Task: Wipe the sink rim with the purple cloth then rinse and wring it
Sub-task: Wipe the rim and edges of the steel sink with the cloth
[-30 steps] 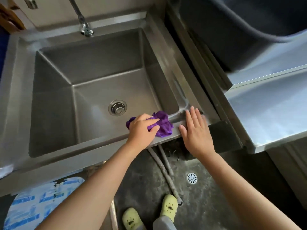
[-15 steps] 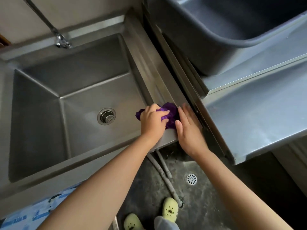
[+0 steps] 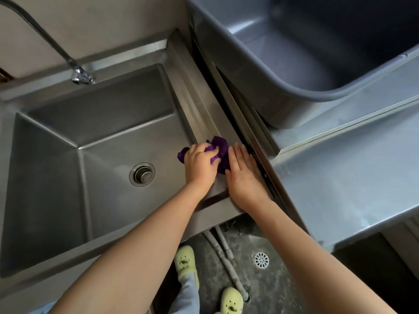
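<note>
Both hands were on the right side of the sink rim (image 3: 199, 123); we noted the left hand (image 3: 199, 165) curled over the purple cloth (image 3: 219, 146), fingers bent and pressing the bunched fabric down onto the steel; the right hand (image 3: 243, 175) lay flat just beside it, fingers straight and close together, palm on the rim's outer edge, gripping nothing. Cloth location: crumpled on the right rim strip, spilling past the left knuckles toward 1 o'clock, its near edge touching the inner side of the right hand.

Key relation as we read it: the rim strip ran long from 5 o'clock near the front corner up to 11 o'clock toward the back wall; the cloth sat at the lower third of that run, so the unwiped length appeared to lie ahead at 11 o'clock from the left hand; left hand clearly the working one, the right only bracing. We judged the wipe stroke in progress, the rinse and wring not yet begun.

The faucet spout (image 3: 79, 75) hung at 10 o'clock from the cloth, well apart, across the basin; no water visible from it. The drain (image 3: 142, 174) sat at 9 o'clock from the left hand, in the basin floor. A grey tub (image 3: 294, 71) stood on the counter (image 3: 340, 177) at 2 o'clock, apart from the rim; whether the rim was wet we could not tell.
</note>
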A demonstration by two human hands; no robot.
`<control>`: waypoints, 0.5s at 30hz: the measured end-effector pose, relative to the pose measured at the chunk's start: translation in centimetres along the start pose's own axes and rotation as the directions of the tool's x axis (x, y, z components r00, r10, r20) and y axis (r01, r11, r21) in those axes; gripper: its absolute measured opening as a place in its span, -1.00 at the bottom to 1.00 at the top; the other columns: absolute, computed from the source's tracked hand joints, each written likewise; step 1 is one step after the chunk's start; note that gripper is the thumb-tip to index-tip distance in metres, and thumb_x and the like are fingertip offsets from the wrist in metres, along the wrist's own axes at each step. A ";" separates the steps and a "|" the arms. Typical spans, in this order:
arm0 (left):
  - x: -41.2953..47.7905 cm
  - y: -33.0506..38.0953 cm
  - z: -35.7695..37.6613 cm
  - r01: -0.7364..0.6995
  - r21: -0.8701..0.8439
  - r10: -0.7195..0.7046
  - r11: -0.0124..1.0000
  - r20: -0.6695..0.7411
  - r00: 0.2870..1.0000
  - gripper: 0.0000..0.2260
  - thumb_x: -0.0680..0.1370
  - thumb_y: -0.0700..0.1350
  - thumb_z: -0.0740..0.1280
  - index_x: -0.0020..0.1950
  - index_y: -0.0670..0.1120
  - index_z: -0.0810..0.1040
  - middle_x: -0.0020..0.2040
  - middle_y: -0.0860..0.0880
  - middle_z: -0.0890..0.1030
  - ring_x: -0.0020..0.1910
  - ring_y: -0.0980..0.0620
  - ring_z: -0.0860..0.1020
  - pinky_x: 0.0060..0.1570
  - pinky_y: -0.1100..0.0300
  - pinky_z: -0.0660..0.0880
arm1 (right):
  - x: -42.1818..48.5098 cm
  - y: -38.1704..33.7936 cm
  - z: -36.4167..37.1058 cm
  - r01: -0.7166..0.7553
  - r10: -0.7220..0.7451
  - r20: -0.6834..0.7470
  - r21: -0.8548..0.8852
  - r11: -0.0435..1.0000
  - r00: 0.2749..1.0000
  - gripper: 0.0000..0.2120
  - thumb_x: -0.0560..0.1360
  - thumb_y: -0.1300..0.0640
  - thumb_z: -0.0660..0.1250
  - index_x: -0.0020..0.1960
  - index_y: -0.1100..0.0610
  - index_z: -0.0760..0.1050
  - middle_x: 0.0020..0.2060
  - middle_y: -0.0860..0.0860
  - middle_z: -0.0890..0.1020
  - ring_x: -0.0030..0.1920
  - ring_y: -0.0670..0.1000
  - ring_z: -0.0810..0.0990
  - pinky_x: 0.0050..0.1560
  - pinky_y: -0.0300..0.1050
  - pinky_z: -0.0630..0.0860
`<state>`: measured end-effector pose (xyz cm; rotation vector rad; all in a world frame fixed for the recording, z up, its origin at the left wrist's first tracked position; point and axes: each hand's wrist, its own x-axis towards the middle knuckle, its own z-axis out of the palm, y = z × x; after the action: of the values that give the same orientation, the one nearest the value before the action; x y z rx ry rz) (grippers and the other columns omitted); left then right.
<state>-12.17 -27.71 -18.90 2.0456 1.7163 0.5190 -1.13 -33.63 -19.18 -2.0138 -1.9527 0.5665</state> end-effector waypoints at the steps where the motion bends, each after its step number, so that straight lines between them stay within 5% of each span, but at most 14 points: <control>1: 0.8 -0.3 -0.1 -0.014 0.008 0.015 1.000 -0.009 1.000 -0.71 0.46 -0.18 0.39 0.19 -0.09 0.60 0.25 -0.09 0.55 0.25 -0.09 0.43 0.27 0.09 0.27 | 0.7 -0.1 -0.1 0.008 -0.008 0.004 -0.004 1.000 1.000 -0.47 0.63 0.10 -0.03 0.53 0.17 -0.14 0.54 0.10 -0.07 0.53 0.02 -0.20 0.44 -0.16 -0.32; 15: 12.5 -4.4 -2.5 -0.086 0.065 0.082 0.994 0.060 0.995 -0.69 0.54 -0.12 0.29 0.28 -0.07 0.52 0.40 -0.05 0.43 0.40 -0.08 0.31 0.39 0.10 0.18 | 13.1 -2.4 -0.3 0.015 -0.004 0.107 -0.104 0.994 0.994 -0.46 0.63 -0.02 -0.13 0.51 0.13 -0.22 0.54 0.04 -0.17 0.51 -0.04 -0.27 0.50 -0.10 -0.26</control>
<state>-15.01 -14.51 -18.99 2.1656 1.6414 0.4297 -3.03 -20.44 -18.95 -2.0749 -2.0937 0.5931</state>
